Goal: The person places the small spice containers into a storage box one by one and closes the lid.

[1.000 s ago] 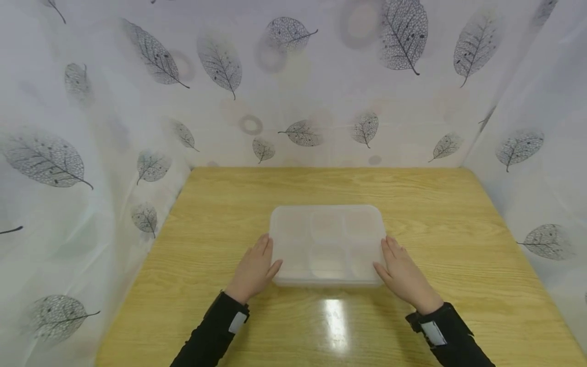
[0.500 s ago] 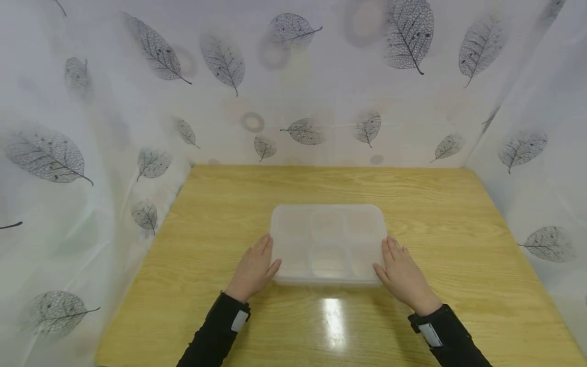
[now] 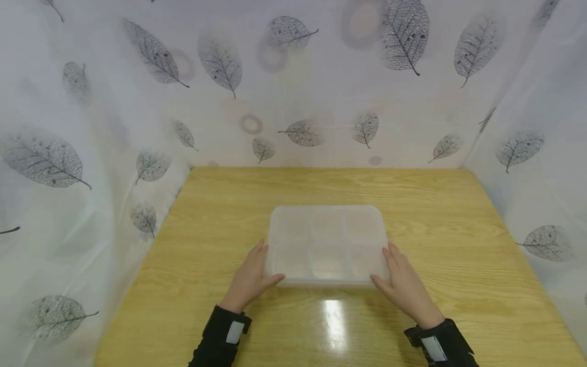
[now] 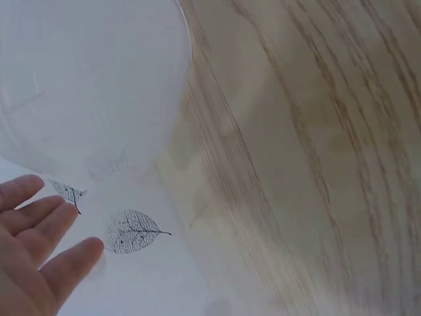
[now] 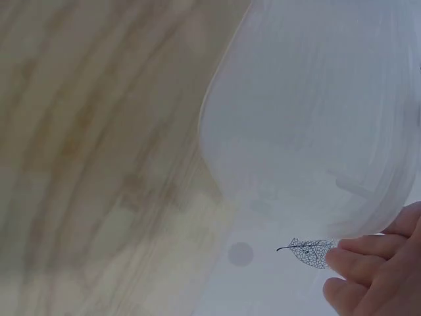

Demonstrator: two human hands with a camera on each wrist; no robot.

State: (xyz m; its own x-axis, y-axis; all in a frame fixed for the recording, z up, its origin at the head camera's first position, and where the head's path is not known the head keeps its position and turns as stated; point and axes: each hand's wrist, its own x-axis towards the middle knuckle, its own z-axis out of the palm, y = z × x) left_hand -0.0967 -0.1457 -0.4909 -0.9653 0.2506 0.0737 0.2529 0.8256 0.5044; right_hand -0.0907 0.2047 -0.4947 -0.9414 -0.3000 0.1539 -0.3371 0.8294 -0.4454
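A flat, translucent white plastic box point(image 3: 327, 245) with rounded corners lies on the wooden table. Several compartments show faintly through its top. At its left side is my left hand point(image 3: 249, 278), thumb reaching to the near left corner, the other fingers along the side edge. My right hand point(image 3: 405, 288) mirrors this at the right side, thumb at the near right corner. In the left wrist view, the fingers point(image 4: 49, 227) look loosely extended close to the box point(image 4: 92, 79). Fingers point(image 5: 365, 253) in the right wrist view lie against the box's rim point(image 5: 388, 224). Neither hand's fingers curl round it.
The wooden table point(image 3: 330, 186) carries the box and a bright light reflection near its front. White leaf-printed sheeting point(image 3: 321, 102) rises behind the table and along its left and right sides.
Both hands have slid slightly toward the near edge of the box, and the thumbs have spread to its front corners. The box has barely moved.
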